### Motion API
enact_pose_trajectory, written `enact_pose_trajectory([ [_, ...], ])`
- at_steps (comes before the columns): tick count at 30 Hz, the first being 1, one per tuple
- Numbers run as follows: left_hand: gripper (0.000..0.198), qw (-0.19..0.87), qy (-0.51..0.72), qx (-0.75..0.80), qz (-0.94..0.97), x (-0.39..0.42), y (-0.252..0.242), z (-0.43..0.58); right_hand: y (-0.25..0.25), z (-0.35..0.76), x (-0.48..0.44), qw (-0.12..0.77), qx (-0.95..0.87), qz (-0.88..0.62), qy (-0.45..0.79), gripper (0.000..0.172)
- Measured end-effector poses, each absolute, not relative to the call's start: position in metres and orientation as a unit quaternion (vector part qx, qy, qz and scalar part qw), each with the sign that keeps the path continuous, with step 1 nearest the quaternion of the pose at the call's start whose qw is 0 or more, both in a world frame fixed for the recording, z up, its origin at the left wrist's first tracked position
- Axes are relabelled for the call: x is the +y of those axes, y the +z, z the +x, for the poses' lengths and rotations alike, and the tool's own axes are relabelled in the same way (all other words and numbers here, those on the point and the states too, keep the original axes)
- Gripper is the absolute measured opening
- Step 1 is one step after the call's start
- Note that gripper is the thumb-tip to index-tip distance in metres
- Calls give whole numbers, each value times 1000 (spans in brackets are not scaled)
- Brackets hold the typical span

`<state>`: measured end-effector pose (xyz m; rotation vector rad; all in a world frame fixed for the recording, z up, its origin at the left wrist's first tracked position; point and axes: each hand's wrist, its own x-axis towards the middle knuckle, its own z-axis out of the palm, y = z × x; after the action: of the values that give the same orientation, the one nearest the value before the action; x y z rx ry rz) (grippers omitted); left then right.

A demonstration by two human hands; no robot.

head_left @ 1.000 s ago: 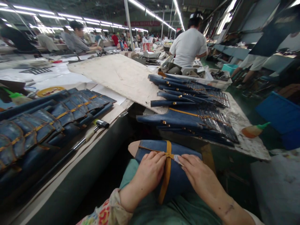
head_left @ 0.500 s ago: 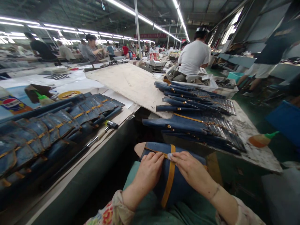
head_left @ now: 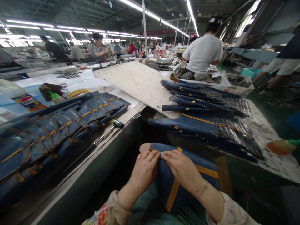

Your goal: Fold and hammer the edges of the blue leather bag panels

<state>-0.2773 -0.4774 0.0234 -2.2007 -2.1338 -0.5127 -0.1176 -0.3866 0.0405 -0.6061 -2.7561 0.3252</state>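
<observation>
Denim upper (head_left: 164,184), one, on lap; left hand (head_left: 144,170), right hand (head_left: 184,170), both grips pinching its edge

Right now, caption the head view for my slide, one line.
Left hand and right hand press a tan-trimmed blue denim piece on the lap, beside stacks of matching pieces.

Held both forearms angled inward from the near edge, one from near left, one from near right. Set left hand (head_left: 144,168) and right hand (head_left: 182,170) palm down, side by side, knuckles raised, fingers curled. Pressed fingertips (head_left: 167,154) together at the far end, tips touching.
</observation>
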Motion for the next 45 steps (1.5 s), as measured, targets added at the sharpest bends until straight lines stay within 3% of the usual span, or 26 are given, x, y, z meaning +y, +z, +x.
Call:
enact_pose_trajectory([
  [13, 32, 70, -167, -761, -623, -489, 23, -300, 48, -171, -390, 132, -970, -185, 81, 33],
  [21, 30, 48, -183, -757, -625, -507, 26, -323, 43, -131, -388, 152, -972, -171, 43, 38],
  [26, 33, 148, -192, -804, -543, -531, 39, -390, 30, -76, -387, 158, -973, -168, -27, 50],
  [31, 37, 190, -102, -867, -448, -557, 54, -429, 13, -43, -389, 178, -963, -189, -78, 53],
  [37, 39, 130, -31, -906, -401, -556, 63, -434, 12, -48, -398, 195, -956, -204, -82, 50],
  [41, 35, 74, -85, -891, -439, -554, 71, -428, 18, -37, -406, 191, -947, -255, -48, 44],
  [43, 35, -18, -171, -874, -454, -558, 72, -413, 17, -22, -409, 195, -942, -271, -36, 40],
  [45, 41, -173, -258, -838, -448, -563, 70, -386, 15, -7, -414, 199, -938, -283, -25, 38],
])
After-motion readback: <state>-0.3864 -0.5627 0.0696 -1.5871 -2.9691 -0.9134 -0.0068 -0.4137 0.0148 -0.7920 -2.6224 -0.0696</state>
